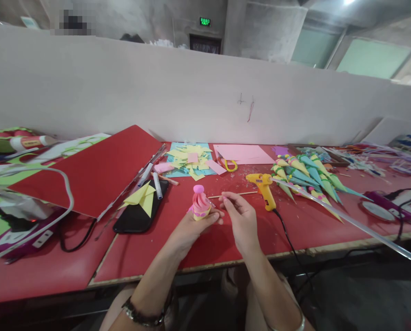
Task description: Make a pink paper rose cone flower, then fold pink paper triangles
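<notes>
Upright in my left hand [194,225] is a small pink and yellow paper figure [201,205] with a round pink top; my fingers wrap round its yellow base. Just right of it, my right hand [240,215] has its thumb and forefinger pinched together, and what lies between the fingertips is too small to make out. A thin wooden stick [248,193] lies on the table behind my right hand. The yellow glue gun [265,190] rests beyond and to the right, with a long clear glue stick [332,209] reaching from its rear.
Yellow paper scraps [188,158], pink sheets [250,154] and yellow-handled scissors [230,166] lie at the back. Paper cones [308,177] are piled right. Left are a black phone [136,218], markers [157,186], red card [98,170] and a power strip [36,239].
</notes>
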A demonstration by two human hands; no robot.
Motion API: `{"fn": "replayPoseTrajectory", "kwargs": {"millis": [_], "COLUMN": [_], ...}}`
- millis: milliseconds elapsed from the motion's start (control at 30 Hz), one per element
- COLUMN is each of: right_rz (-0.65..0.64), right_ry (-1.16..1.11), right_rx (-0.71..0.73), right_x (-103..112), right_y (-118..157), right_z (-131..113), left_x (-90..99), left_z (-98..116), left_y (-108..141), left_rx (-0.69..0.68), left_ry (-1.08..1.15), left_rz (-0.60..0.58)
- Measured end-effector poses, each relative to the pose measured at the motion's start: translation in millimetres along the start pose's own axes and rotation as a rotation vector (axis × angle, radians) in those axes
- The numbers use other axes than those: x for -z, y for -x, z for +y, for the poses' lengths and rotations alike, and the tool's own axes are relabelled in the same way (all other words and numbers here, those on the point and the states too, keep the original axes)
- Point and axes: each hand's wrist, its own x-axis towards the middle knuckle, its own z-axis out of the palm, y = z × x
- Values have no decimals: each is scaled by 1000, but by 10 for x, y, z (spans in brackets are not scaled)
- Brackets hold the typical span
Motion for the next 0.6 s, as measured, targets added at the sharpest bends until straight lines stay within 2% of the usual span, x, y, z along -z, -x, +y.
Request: {"fn": "replayPoseTrajectory", "kwargs": {"millis": [333, 600], "right_rz": [-5, 5], "right_ry": [44, 45], "right_rx": [31, 52], "right_x": [11, 2], "right_y": [1, -1], "right_z": [0, -3], "left_x": [-24, -13], "left_z": [27, 47], "left_y": [16, 3], "left_rx": [6, -33], "left_ry": [33, 14], "left_rz": [25, 91]}}
